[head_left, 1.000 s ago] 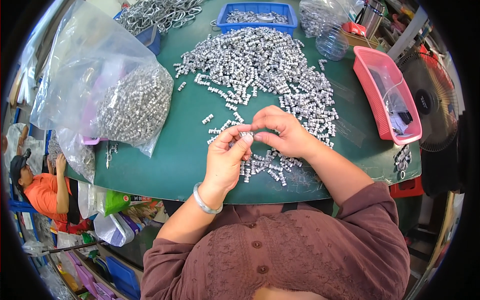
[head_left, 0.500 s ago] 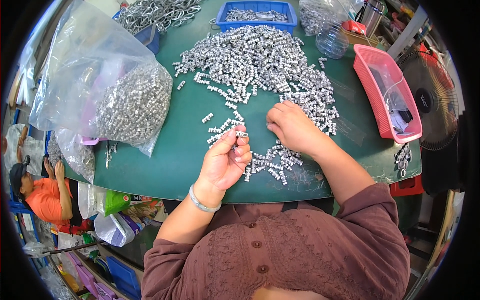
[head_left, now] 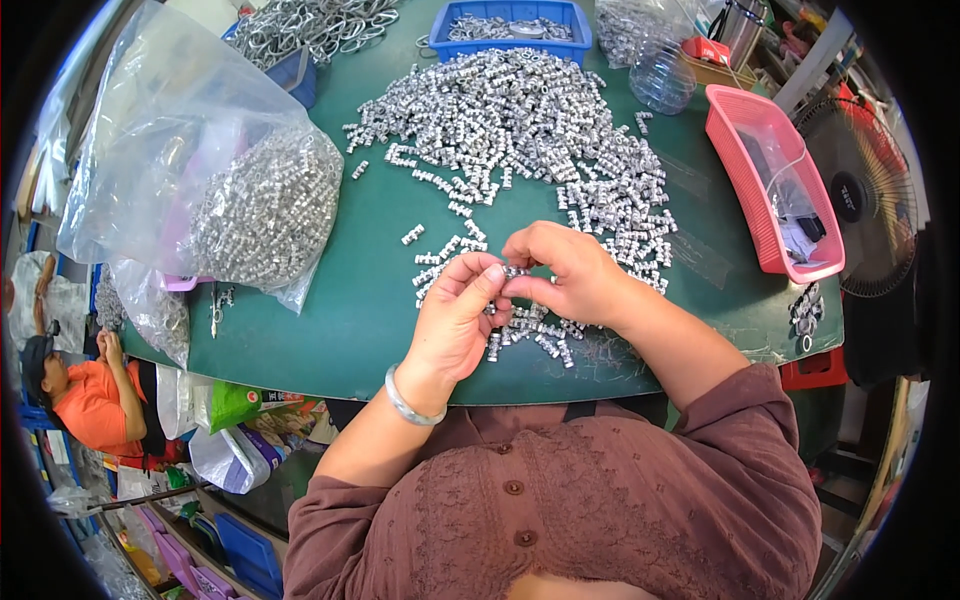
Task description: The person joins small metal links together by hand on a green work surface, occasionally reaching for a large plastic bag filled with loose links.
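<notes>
Between my two hands is a small ridged silver metal cylinder (head_left: 514,271). My left hand (head_left: 456,312), with a pale bangle on its wrist, is closed around the left end of it. Thumb and forefinger of my right hand (head_left: 570,272) pinch at its other end; whether a second small part sits in these fingers is hidden. Beyond the hands a large heap of the same metal cylinders (head_left: 500,110) covers the far middle of the green table (head_left: 300,345). Loose cylinders (head_left: 540,332) lie just under and beside my hands.
A clear plastic bag (head_left: 265,205) full of metal parts stands at the left. At the back are a blue tray (head_left: 513,48) and a pile of metal rings (head_left: 310,28). A pink basket (head_left: 720,150) and a fan (head_left: 850,195) stand right. A person in orange (head_left: 100,405) sits far left.
My right hand has moved left from the edge of the heap to meet my left hand. Its fingers now touch the metal cylinder that my left hand was holding up.
</notes>
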A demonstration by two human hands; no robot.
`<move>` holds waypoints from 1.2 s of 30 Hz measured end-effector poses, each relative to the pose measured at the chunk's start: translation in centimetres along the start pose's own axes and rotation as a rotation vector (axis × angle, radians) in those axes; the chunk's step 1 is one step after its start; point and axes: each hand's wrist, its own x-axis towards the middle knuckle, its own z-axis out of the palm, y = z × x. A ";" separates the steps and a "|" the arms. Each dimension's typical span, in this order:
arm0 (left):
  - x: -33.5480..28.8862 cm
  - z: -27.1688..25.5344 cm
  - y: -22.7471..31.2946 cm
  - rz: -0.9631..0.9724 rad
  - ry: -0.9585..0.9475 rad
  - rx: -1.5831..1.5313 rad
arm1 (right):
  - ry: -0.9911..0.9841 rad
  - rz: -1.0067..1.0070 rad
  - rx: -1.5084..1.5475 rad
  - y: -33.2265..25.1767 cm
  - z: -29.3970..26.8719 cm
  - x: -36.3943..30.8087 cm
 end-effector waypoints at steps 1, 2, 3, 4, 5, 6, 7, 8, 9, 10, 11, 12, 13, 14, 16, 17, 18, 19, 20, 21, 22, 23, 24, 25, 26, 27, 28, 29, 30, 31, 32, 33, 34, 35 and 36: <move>0.1 -0.1 -0.1 0.012 -0.019 -0.030 | -0.013 -0.001 0.021 0.0 -0.1 0.0; 0.2 -0.2 -0.1 0.010 -0.021 -0.030 | -0.027 -0.002 0.042 0.1 -0.2 0.0; 0.2 -0.3 -0.1 -0.005 -0.021 -0.102 | -0.025 -0.001 0.042 0.2 -0.4 0.0; 0.2 -0.4 0.0 -0.018 -0.021 -0.174 | -0.042 -0.023 0.002 0.4 -0.7 0.1; 0.2 -0.6 0.1 -0.041 -0.014 -0.199 | -0.060 -0.045 -0.038 0.7 -1.1 0.1; 0.3 -0.8 0.1 -0.042 -0.016 -0.199 | -0.058 -0.044 -0.039 0.9 -1.7 0.1; 0.4 -1.0 0.2 -0.069 -0.058 -0.267 | -0.234 -0.050 -0.142 1.1 -2.3 0.1; 0.5 -1.2 0.2 -0.095 -0.100 -0.336 | -0.410 -0.057 -0.245 1.2 -2.7 0.0; 0.5 -1.4 0.2 -0.094 -0.099 -0.336 | -0.481 -0.037 -0.282 1.4 -2.7 -0.3; 0.5 -1.5 0.2 -0.113 -0.124 -0.377 | -0.482 -0.037 -0.282 1.3 -2.6 -0.3; 0.6 -1.5 0.2 -0.130 -0.149 -0.419 | -0.502 -0.032 -0.293 1.3 -2.5 -0.4; 0.5 -1.6 0.2 -0.129 -0.148 -0.419 | -0.523 -0.027 -0.304 1.2 -2.4 -0.4; 0.5 -1.6 0.2 -0.135 -0.160 -0.443 | -0.524 -0.027 -0.304 1.2 -2.3 -0.5; 0.4 -1.6 0.2 -0.141 -0.172 -0.467 | -0.522 -0.032 -0.284 1.3 -2.2 -0.5; 0.4 -1.5 0.4 -0.142 -0.138 -0.461 | -0.520 -0.036 -0.263 1.5 -2.0 -0.5; 0.3 -1.4 0.6 -0.145 -0.104 -0.454 | -0.525 -0.027 -0.310 1.7 -1.9 -0.4; 0.3 -1.2 0.7 -0.146 -0.105 -0.454 | -0.530 -0.018 -0.356 1.8 -1.8 -0.3; 0.1 -0.8 1.0 -0.113 -0.061 -0.417 | -0.530 -0.017 -0.356 1.8 -1.8 -0.3; 0.0 -0.6 1.2 -0.080 -0.018 -0.380 | -0.527 -0.011 -0.351 1.9 -1.8 -0.3; 0.1 -1.0 1.0 -0.070 -0.027 -0.389 | -0.524 -0.005 -0.347 1.9 -1.8 -0.3; 0.0 -1.2 1.0 -0.069 -0.027 -0.389 | -0.524 -0.006 -0.347 1.8 -1.8 -0.4; 0.0 -1.3 1.0 -0.064 -0.015 -0.340 | -0.500 -0.038 -0.357 1.6 -1.9 -0.5; -0.1 -1.5 1.0 -0.058 -0.003 -0.291 | -0.476 -0.069 -0.367 1.5 -2.0 -0.5; -0.1 -1.6 0.8 -0.057 -0.003 -0.290 | -0.476 -0.071 -0.367 1.5 -1.9 -0.5; -0.1 -1.8 0.7 -0.049 -0.003 -0.232 | -0.496 -0.043 -0.369 1.4 -1.9 -0.4; -0.2 -1.9 0.6 -0.040 -0.004 -0.175 | -0.516 -0.016 -0.370 1.4 -1.8 -0.3; -0.2 -1.6 0.6 -0.042 -0.006 -0.175 | -0.514 -0.014 -0.371 1.5 -1.8 -0.4; -0.2 -1.2 0.5 -0.030 0.058 -0.080 | -0.453 0.010 -0.311 1.6 -1.7 -0.4; -0.3 -0.8 0.4 -0.017 0.123 0.016 | -0.391 0.032 -0.250 1.7 -1.7 -0.4; -0.4 -0.7 0.3 -0.015 0.124 0.016 | -0.392 0.030 -0.250 1.5 -1.6 -0.2; -0.5 -0.6 0.2 0.035 0.107 0.084 | -0.325 0.011 -0.136 1.2 -1.7 0.0; -0.6 -0.5 0.1 0.084 0.090 0.153 | -0.258 -0.008 -0.023 1.0 -1.7 0.2; -0.7 -0.1 0.1 0.083 0.089 0.153 | -0.258 -0.006 -0.023 0.9 -1.7 0.2; -0.9 0.4 0.2 0.112 0.062 0.216 | -0.216 -0.015 0.029 0.8 -1.6 0.2; -1.0 0.8 0.2 0.140 0.034 0.279 | -0.174 -0.022 0.082 0.7 -1.6 0.1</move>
